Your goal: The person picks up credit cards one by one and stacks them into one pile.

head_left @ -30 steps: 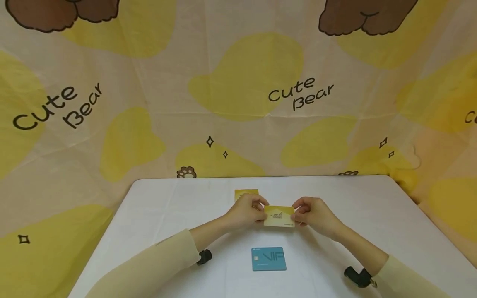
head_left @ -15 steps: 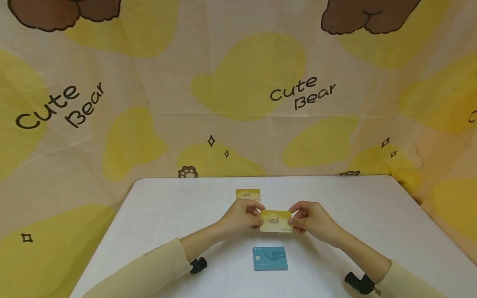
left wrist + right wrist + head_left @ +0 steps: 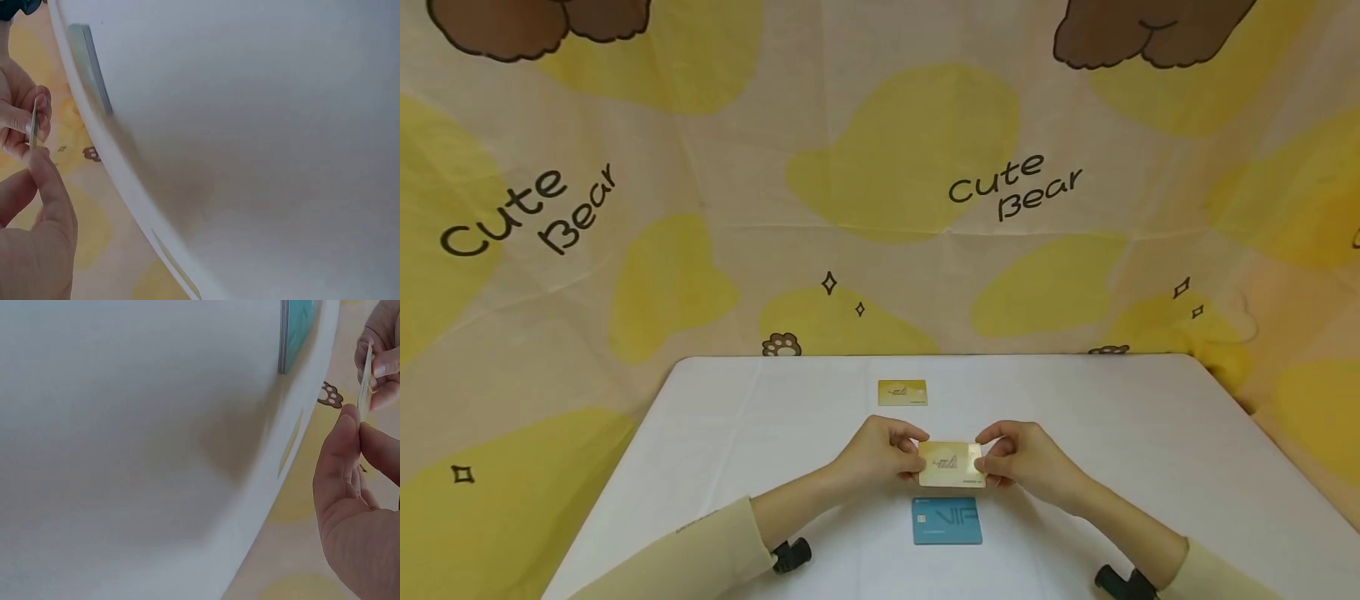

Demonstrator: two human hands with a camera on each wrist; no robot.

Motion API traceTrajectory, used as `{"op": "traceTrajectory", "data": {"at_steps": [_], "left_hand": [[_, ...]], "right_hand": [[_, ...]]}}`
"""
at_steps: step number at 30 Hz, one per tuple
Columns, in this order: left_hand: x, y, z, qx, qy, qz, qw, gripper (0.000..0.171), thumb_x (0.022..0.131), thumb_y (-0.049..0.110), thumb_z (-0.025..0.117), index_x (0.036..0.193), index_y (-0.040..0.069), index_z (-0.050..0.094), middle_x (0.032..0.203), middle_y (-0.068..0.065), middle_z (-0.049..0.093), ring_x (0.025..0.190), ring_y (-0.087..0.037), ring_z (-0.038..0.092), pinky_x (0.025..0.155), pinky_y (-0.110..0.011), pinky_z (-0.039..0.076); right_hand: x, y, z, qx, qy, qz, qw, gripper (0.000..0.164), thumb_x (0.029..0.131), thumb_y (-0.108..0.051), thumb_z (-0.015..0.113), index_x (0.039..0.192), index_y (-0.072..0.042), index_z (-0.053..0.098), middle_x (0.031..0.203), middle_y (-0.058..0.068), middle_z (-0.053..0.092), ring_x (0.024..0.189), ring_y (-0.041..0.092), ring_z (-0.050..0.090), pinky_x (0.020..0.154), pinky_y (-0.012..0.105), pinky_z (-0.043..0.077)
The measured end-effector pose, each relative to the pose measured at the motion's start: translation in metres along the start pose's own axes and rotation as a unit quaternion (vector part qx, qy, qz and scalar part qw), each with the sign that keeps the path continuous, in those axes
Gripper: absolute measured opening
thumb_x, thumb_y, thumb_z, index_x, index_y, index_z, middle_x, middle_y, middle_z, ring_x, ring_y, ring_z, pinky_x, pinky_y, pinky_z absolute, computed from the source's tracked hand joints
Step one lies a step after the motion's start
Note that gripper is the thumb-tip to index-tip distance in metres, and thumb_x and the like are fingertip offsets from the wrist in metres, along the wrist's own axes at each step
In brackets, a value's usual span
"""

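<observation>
My left hand [image 3: 882, 454] and right hand [image 3: 1030, 463] pinch a yellow card [image 3: 950, 464] between them, one at each short side. It bears a dark printed figure and catches a glare near its right end. In the right wrist view the held card [image 3: 365, 384] shows nearly edge-on, raised off the table. Just nearer than it lies a blue card [image 3: 947, 522] printed with "VIP". Its side [image 3: 99, 75] shows layered lines in the left wrist view, like a small stack. Farther back, another yellow card [image 3: 902, 393] lies flat on the cloth.
The white-covered table [image 3: 760, 408] ends at a patterned curtain [image 3: 880, 167] with "Cute Bear" lettering. Black wrist cameras hang under both forearms, the left one [image 3: 792, 555] and the right one [image 3: 1123, 583].
Both hands have brought the held yellow card nearer to me, close to the blue card. The far yellow card, partly covered by the left hand before, now shows whole.
</observation>
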State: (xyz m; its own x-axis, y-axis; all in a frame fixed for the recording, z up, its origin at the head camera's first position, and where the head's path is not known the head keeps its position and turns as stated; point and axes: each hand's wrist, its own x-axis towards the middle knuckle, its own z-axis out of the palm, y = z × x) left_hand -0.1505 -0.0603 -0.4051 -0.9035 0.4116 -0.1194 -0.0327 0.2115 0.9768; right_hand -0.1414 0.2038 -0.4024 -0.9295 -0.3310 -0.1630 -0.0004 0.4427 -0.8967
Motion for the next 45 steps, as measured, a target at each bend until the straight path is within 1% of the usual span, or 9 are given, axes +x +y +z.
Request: {"op": "traceTrajectory", "data": {"at_steps": [3, 9, 15, 18, 24, 28, 35, 39, 45], "left_hand": [[-0.006, -0.003, 0.003, -0.006, -0.006, -0.011, 0.9999, 0.034, 0.084, -0.01, 0.074, 0.118, -0.008, 0.072, 0.073, -0.004, 0.066, 0.058, -0.013, 0.068, 0.064, -0.027, 0.06], [-0.017, -0.007, 0.007, -0.018, -0.012, -0.036, 0.9991, 0.033, 0.083, -0.011, 0.074, 0.116, -0.007, 0.071, 0.072, -0.005, 0.065, 0.057, -0.013, 0.065, 0.061, -0.026, 0.06], [-0.023, -0.011, 0.009, -0.024, -0.017, -0.046, 0.9985, 0.033, 0.083, -0.013, 0.073, 0.115, -0.008, 0.069, 0.071, -0.007, 0.065, 0.056, -0.014, 0.064, 0.06, -0.026, 0.059], [-0.026, -0.013, 0.01, -0.019, -0.02, -0.054, 0.9982, 0.031, 0.082, -0.014, 0.073, 0.113, -0.007, 0.069, 0.07, -0.007, 0.065, 0.056, -0.013, 0.064, 0.059, -0.025, 0.058], [-0.026, -0.016, 0.015, 0.007, -0.026, -0.071, 0.9971, 0.026, 0.081, -0.014, 0.073, 0.104, -0.004, 0.07, 0.067, -0.007, 0.065, 0.052, -0.012, 0.063, 0.054, -0.021, 0.055], [-0.027, -0.018, 0.017, 0.011, -0.027, -0.076, 0.9967, 0.024, 0.08, -0.015, 0.073, 0.101, -0.004, 0.069, 0.067, -0.009, 0.067, 0.051, -0.012, 0.062, 0.051, -0.02, 0.054], [-0.028, -0.022, 0.018, 0.016, -0.034, -0.084, 0.9957, 0.024, 0.08, -0.018, 0.072, 0.099, -0.005, 0.069, 0.07, -0.01, 0.067, 0.053, -0.013, 0.062, 0.052, -0.022, 0.055], [-0.028, -0.023, 0.019, 0.01, -0.032, -0.085, 0.9958, 0.024, 0.079, -0.02, 0.071, 0.099, -0.006, 0.068, 0.07, -0.011, 0.066, 0.052, -0.013, 0.061, 0.051, -0.021, 0.054], [-0.028, -0.02, 0.02, 0.018, -0.028, -0.082, 0.9961, 0.024, 0.078, -0.021, 0.069, 0.097, -0.007, 0.068, 0.067, -0.01, 0.063, 0.05, -0.012, 0.059, 0.048, -0.021, 0.053]], "right_hand": [[-0.003, 0.003, 0.003, 0.005, -0.012, 0.003, 1.0, 0.034, 0.091, -0.009, 0.079, 0.118, 0.006, 0.065, 0.077, 0.008, 0.069, 0.069, 0.023, 0.067, 0.065, 0.033, 0.061], [-0.008, 0.008, 0.009, 0.025, -0.036, 0.011, 0.999, 0.033, 0.091, -0.008, 0.079, 0.117, 0.006, 0.064, 0.077, 0.008, 0.069, 0.069, 0.023, 0.068, 0.064, 0.031, 0.06], [-0.012, 0.008, 0.013, 0.04, -0.048, 0.021, 0.998, 0.033, 0.092, -0.007, 0.079, 0.117, 0.007, 0.063, 0.078, 0.01, 0.069, 0.069, 0.024, 0.069, 0.063, 0.031, 0.06], [-0.013, 0.011, 0.016, 0.043, -0.052, 0.028, 0.997, 0.032, 0.092, -0.007, 0.079, 0.116, 0.006, 0.063, 0.078, 0.01, 0.069, 0.068, 0.023, 0.069, 0.062, 0.031, 0.06], [-0.015, 0.018, 0.021, 0.052, -0.065, 0.03, 0.996, 0.03, 0.091, -0.005, 0.079, 0.114, 0.006, 0.062, 0.076, 0.009, 0.067, 0.065, 0.021, 0.067, 0.059, 0.029, 0.059], [-0.015, 0.02, 0.023, 0.057, -0.072, 0.028, 0.995, 0.03, 0.09, -0.004, 0.078, 0.113, 0.006, 0.063, 0.076, 0.01, 0.067, 0.064, 0.02, 0.067, 0.057, 0.028, 0.058], [-0.018, 0.023, 0.028, 0.038, -0.079, 0.02, 0.996, 0.027, 0.091, -0.004, 0.078, 0.111, 0.005, 0.063, 0.074, 0.009, 0.066, 0.061, 0.018, 0.063, 0.054, 0.024, 0.055], [-0.02, 0.024, 0.029, 0.026, -0.076, 0.021, 0.997, 0.026, 0.091, -0.004, 0.077, 0.111, 0.005, 0.063, 0.072, 0.009, 0.065, 0.058, 0.017, 0.062, 0.052, 0.024, 0.053], [-0.02, 0.024, 0.029, 0.023, -0.072, 0.022, 0.997, 0.024, 0.09, -0.002, 0.077, 0.108, 0.005, 0.063, 0.07, 0.009, 0.064, 0.055, 0.016, 0.06, 0.051, 0.025, 0.053]]}}
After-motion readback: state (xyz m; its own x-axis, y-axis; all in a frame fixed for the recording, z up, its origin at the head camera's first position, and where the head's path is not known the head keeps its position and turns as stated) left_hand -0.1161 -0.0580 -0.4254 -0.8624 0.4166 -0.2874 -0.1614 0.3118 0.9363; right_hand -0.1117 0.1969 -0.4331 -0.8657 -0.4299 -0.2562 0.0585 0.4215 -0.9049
